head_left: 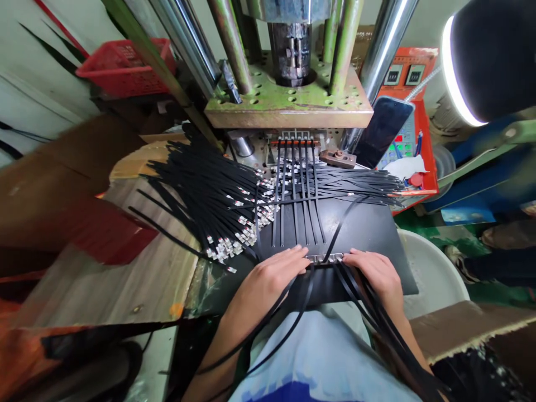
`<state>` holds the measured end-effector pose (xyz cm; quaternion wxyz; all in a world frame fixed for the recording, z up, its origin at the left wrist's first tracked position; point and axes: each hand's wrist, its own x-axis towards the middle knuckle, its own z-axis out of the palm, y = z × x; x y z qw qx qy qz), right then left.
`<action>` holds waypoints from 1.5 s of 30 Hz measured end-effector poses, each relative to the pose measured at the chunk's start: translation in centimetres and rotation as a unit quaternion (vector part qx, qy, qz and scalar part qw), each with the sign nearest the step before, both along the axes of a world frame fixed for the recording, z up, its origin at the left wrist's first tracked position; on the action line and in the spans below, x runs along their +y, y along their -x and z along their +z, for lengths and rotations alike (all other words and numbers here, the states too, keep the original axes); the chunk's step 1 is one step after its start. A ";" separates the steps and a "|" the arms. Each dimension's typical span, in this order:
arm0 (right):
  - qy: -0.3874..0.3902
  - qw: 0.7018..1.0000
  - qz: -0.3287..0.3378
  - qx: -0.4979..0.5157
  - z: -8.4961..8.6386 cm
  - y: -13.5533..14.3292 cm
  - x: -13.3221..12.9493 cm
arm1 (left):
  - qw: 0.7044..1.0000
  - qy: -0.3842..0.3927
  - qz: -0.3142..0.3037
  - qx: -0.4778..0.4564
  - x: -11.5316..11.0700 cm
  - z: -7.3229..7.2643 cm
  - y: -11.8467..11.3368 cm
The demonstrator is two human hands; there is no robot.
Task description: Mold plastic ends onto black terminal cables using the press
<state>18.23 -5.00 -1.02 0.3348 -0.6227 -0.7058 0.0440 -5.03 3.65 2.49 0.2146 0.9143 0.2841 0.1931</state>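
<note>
In front of my body a short metal bar (334, 258) lies near the front edge of the black work surface. My left hand (274, 274) closes its fingers on the bar's left end, and my right hand (376, 272) grips the right end. Several black flat cables (350, 286) run from the bar toward me, some passing under or beside my wrists. One loose black strip (339, 226) crosses over the bar. Beyond it, a row of black cables (296, 215) stretches toward me from a metal fixture (295, 135) under the press. Fingertip contact is partly hidden.
A green press plate (288, 114) hangs over the fixture. Cable piles with silvery ends lie left (196, 190) and right (360, 183). A phone (383, 128) leans before an orange control box (427, 111). A lit lamp (454, 72) stands right. A red basket (123, 70) is back left.
</note>
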 end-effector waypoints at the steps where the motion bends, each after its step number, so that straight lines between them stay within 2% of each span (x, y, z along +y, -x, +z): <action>1: -0.002 1.000 0.006 0.007 -0.3 -0.1 0.0 | 1.000 -0.018 0.015 -0.011 -0.2 -0.2 -0.1; 4: 0.002 0.999 0.030 0.045 -1.4 -1.2 0.1 | 0.997 -0.044 0.060 -0.011 -1.0 -1.2 -0.5; 7: 0.017 0.996 0.019 0.085 -2.2 -2.6 0.2 | 0.995 -0.052 0.088 -0.018 -1.5 -2.0 -0.9; 14: 0.016 0.991 0.006 0.132 -1.5 -2.9 0.8 | 0.987 -0.043 0.114 -0.105 -1.0 -3.0 -1.3; 18: 0.019 0.991 -0.021 0.128 -1.3 -2.6 0.8 | 0.987 -0.023 0.118 -0.103 -1.0 -2.8 -1.4; 22: 0.050 0.987 -0.011 0.149 -1.4 -2.9 0.6 | 0.994 0.016 0.100 -0.036 -0.8 -2.3 -1.7; 25: 0.055 0.986 -0.008 0.160 -1.2 -3.4 0.4 | 0.995 0.032 0.089 -0.032 -0.1 -1.9 -1.2; 28: 0.021 0.992 -0.006 0.128 0.8 -4.0 0.1 | 0.997 0.011 0.050 -0.059 0.6 -0.1 0.2; 31: -0.030 0.996 0.029 0.075 4.8 -3.4 0.2 | 0.990 -0.080 0.041 -0.109 0.3 4.0 0.7; 34: 0.002 0.990 0.139 -0.010 8.7 -1.3 1.5 | 0.969 -0.187 -0.064 -0.150 -1.3 7.9 -1.1; 36: 0.038 0.969 0.236 -0.068 10.0 0.5 2.9 | 0.941 -0.272 -0.123 -0.158 -2.4 8.7 -2.8; 38: 0.049 0.943 0.315 -0.091 10.1 2.0 4.3 | 0.921 -0.329 -0.126 -0.164 -2.9 8.2 -4.0; 39: 0.052 0.935 0.339 -0.086 9.9 2.5 5.0 | 0.918 -0.334 -0.125 -0.173 -2.9 7.5 -4.3; 41: 0.053 0.936 0.346 -0.049 9.3 2.7 5.9 | 0.931 -0.277 -0.108 -0.212 -2.1 6.1 -4.0; 42: 0.047 0.944 0.327 -0.022 8.9 2.5 6.1 | 0.938 -0.221 -0.070 -0.258 -1.3 5.5 -3.4; 43: 0.032 0.957 0.289 0.008 8.6 2.2 6.1 | 0.937 -0.148 -0.010 -0.316 -0.2 5.1 -2.7; 44: 0.015 0.970 0.238 0.041 8.3 1.6 6.1 | 0.922 -0.063 0.074 -0.375 1.2 4.8 -1.7; 45: -0.002 0.982 0.175 0.071 8.0 1.0 5.9 | 0.893 0.025 0.172 -0.415 2.8 4.6 -0.6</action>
